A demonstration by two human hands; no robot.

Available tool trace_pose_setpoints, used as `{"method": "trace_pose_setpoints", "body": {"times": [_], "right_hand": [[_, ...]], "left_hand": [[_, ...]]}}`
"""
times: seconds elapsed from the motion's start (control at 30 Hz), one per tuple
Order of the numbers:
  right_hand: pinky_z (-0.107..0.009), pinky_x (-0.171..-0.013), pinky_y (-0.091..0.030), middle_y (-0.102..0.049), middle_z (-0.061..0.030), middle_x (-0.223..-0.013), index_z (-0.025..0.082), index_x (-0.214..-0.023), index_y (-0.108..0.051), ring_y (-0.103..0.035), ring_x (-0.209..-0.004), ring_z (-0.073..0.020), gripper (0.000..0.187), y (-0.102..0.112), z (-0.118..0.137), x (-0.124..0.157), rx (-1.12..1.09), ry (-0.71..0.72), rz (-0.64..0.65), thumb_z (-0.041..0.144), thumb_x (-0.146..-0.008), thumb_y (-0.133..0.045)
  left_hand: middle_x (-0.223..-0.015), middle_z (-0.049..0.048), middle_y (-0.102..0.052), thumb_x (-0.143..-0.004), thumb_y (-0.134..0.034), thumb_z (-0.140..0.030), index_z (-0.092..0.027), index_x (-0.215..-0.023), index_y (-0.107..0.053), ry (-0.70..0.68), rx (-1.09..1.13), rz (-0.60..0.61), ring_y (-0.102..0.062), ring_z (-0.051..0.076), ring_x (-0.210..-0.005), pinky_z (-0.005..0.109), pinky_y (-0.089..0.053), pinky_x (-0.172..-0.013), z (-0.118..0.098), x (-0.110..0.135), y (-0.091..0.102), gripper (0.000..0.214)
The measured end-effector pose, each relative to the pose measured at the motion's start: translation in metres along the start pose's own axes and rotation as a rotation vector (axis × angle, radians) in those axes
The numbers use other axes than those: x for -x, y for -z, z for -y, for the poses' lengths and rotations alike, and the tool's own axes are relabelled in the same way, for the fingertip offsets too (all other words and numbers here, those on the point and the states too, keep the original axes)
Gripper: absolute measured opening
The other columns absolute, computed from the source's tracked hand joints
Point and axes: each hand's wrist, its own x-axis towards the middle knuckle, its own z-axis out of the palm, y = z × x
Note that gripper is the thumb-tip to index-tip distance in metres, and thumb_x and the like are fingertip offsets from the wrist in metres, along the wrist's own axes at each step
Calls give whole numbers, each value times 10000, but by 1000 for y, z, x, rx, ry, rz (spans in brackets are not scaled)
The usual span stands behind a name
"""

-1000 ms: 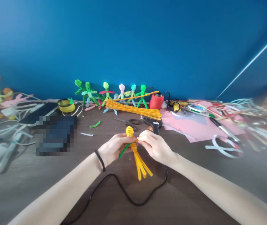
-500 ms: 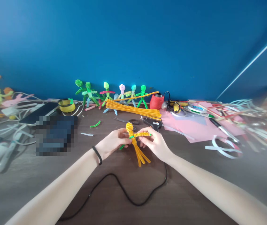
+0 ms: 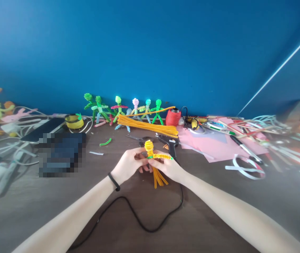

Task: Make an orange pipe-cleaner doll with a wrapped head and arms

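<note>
Narrowed the gap between the left hand (image 3: 129,165) and right hand (image 3: 170,171) since half a second earlier, bringing the right thumb in from along the coiled arm (image 3: 162,156) to the middle of the yellow figure (image 3: 150,152). Held the figure between both hands, above the dark tabletop (image 3: 123,232), with its wound head (image 3: 149,145) upward and loose leg strands (image 3: 159,179) fanned out below. Pinched near the green band (image 3: 150,157) with both thumbs, nearly tip to tip; could not tell what lay under the left fingertips. Seemed best to grip close to the arm's root, steadying with one hand and adjusting with the other, pressing lightly so as not to flatten the coils. Looked wise also to keep the leg strands clear of both palms, and the elbows off the black cable (image 3: 150,231).
</note>
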Motion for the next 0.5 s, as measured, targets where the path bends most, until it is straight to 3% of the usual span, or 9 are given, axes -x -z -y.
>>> {"method": "trace_pose_setpoints", "body": {"times": [0.17, 0.23, 0.33, 0.43, 0.5], "right_hand": [[-241, -536, -360, -520, 26, -583, 166, -720, -489, -483, -550, -104, 213, 3, -3, 0, 14, -36, -102, 355, -816, -467], [-232, -492, -304, -511, 25, -570, 163, -683, -478, -428, -508, -92, 258, 5, -2, 0, 3, -68, -164, 375, -825, -440], [-236, -490, -270, -511, 26, -561, 162, -676, -473, -392, -500, -88, 258, 6, 0, 1, 22, -72, -198, 377, -817, -448], [-243, -501, -266, -504, 27, -543, 164, -666, -461, -400, -512, -93, 253, 6, 1, 2, 17, -56, -188, 367, -816, -447], [-244, -496, -263, -498, 30, -534, 167, -675, -451, -396, -506, -93, 246, 6, 1, 1, -9, -50, -186, 367, -819, -440]], "left_hand": [[-654, 9, -628, -658, -593, -208, -149, -1087, -554, 1, -103, -3, -568, 121, -539, 217, -450, -487, -2, 0, 0, 435], [-784, 31, -645, -634, -604, -196, -156, -1073, -561, 34, -141, 20, -580, 127, -620, 219, -455, -531, -4, -1, 7, 443], [-802, 36, -650, -605, -615, -196, -155, -1000, -601, 98, -229, 74, -593, 143, -701, 224, -452, -606, -9, -3, 25, 397], [-852, 55, -660, -647, -559, -234, -164, -973, -608, 179, -283, -22, -611, 160, -735, 238, -455, -616, -14, -10, 49, 337], [-810, 64, -666, -677, -520, -258, -157, -892, -630, 124, -409, -137, -615, 172, -715, 248, -453, -608, -17, -20, 63, 261]]}}
